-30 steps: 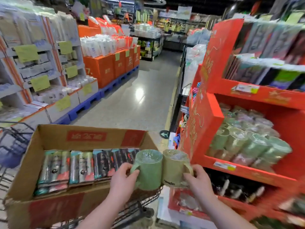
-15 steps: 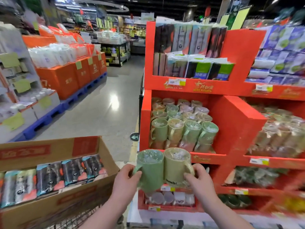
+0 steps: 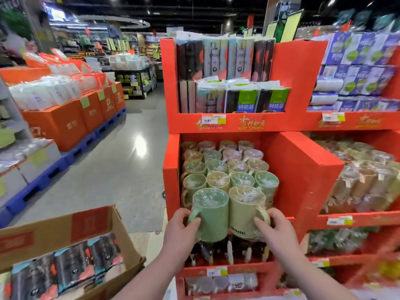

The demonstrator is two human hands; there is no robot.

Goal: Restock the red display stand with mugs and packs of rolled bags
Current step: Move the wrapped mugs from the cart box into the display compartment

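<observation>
Obs.: both hands loaded. Left hand (image 3: 180, 229) is curled round the handle side of the green mug (image 3: 211, 215). Right hand (image 3: 275, 230) is curled the same way round the pale olive mug (image 3: 244, 213). The two mugs touch side to side, upright, and are held just in front of the mug shelf (image 3: 171, 191) of the red display stand (image 3: 303, 169), at the front row of the shelved mugs (image 3: 218, 167).

Handling (judgement): rigid bodies with moderate weight. Material cannot be told; treat as breakable. Each is sealed in clear film, crinkled over the mouth, so the surface is likely slick. Best hold is fingers through or against the handle with the palm on the wall, not on the film top. Shelved mugs are stacked in layers; set down gently, as a knock could topple neighbours.

Appearance: plain cylinders with matte pastel glaze and loop handles facing outward. Dark lettering low on the olive one, partly covered.

Packs of rolled bags (image 3: 71, 265) lie in the cardboard box (image 3: 91, 221) at lower left, well apart from the hands.
</observation>
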